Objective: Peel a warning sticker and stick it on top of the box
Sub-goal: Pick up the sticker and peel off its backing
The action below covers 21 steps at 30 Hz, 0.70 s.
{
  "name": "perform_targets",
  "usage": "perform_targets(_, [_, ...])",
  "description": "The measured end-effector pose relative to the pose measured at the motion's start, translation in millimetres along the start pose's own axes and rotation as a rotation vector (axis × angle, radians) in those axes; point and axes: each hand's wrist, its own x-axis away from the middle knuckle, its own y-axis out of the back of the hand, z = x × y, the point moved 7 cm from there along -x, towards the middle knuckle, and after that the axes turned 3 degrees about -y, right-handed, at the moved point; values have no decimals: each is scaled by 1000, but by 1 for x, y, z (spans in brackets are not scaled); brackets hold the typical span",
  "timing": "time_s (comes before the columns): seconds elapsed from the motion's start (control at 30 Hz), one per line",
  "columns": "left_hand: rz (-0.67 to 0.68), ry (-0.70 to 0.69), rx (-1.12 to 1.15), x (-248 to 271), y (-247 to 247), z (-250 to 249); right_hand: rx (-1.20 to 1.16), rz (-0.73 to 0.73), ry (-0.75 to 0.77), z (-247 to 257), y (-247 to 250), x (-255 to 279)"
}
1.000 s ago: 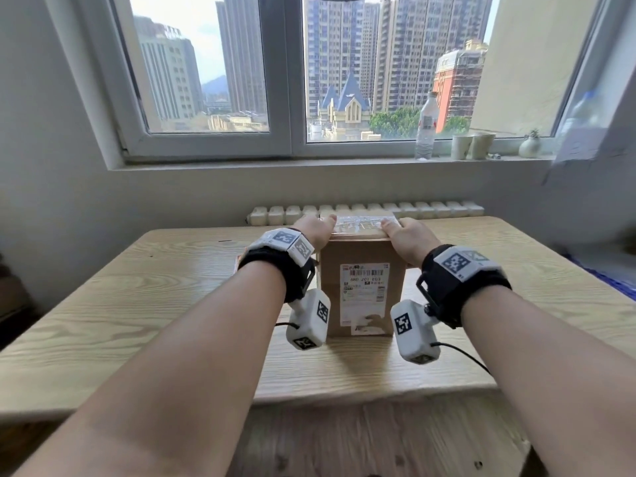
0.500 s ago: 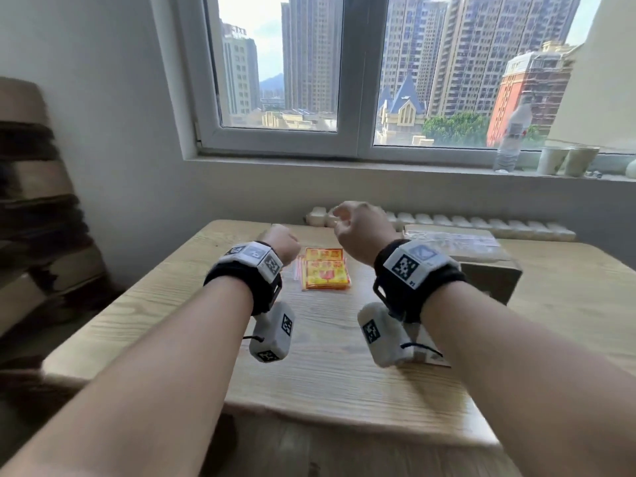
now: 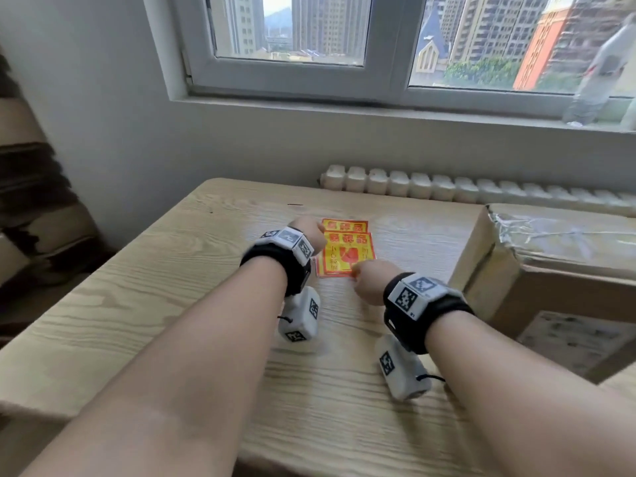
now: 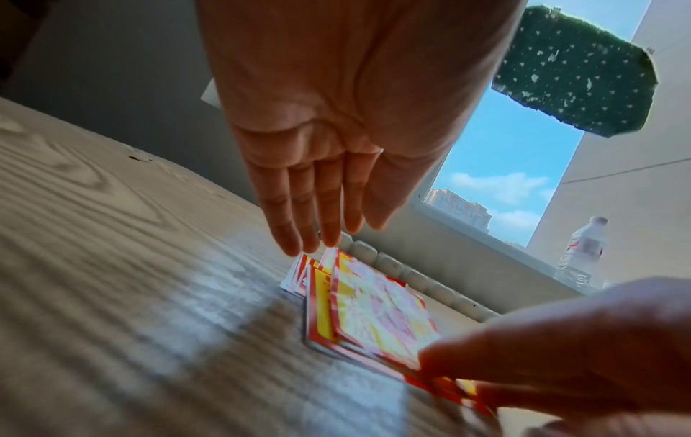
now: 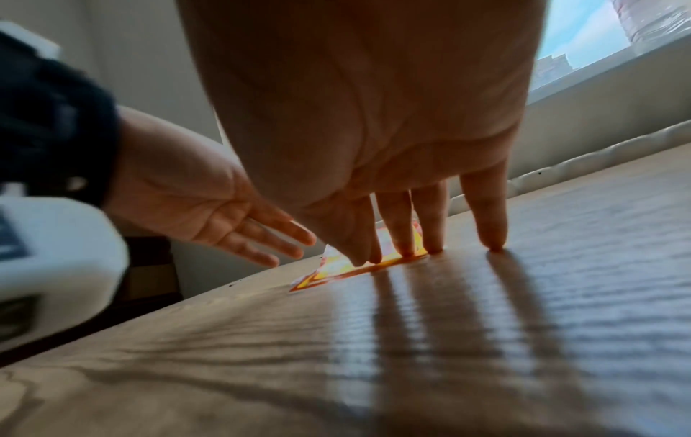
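A small stack of red-and-yellow warning stickers (image 3: 346, 251) lies on the wooden table (image 3: 172, 304), its sheets slightly fanned (image 4: 377, 307). My left hand (image 3: 311, 232) hovers with straight fingers (image 4: 318, 236) just above the stack's far left edge, touching nothing. My right hand (image 3: 364, 273) stands with its fingers straight and pointing down. Its fingertips (image 5: 405, 252) rest on the stack's near edge and on the table beside it. The thumb sits close to the index finger by a raised white sheet edge. The cardboard box (image 3: 509, 297), taped on top, stands to the right of both hands.
A white ribbed radiator (image 3: 447, 187) runs behind the table's far edge. A water bottle (image 3: 599, 74) stands on the windowsill at the right. Stacked brown cardboard (image 3: 34, 201) sits beyond the table's left edge. A white shipping label (image 3: 578, 339) covers the box's front.
Both hands have left the box and moved left to the sticker stack. They have dropped down to it, fingers now straight, and the view has swung left with them.
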Motion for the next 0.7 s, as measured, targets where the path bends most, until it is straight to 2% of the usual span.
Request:
perform_targets(0.13, [68, -6, -48, -26, -17, -8, -43, -59, -11, -6, -3, -8])
perform_targets(0.2, [61, 7, -67, -33, -21, -6, -47, -61, -9, -6, -4, -11])
perform_targets(0.3, [5, 38, -37, -39, -19, -1, -59, -69, -25, -8, -3, -12])
perform_targets(0.47, [-145, 76, 136, -34, -5, 3, -73, -74, -32, -7, 0, -9])
perform_targets(0.57, [-166, 89, 227, -25, -1, 3, -110, -85, -41, -5, 5, -3])
perform_targets(0.7, [-192, 94, 359, -4, 12, 5, -186, -200, -16, 4, 30, 19])
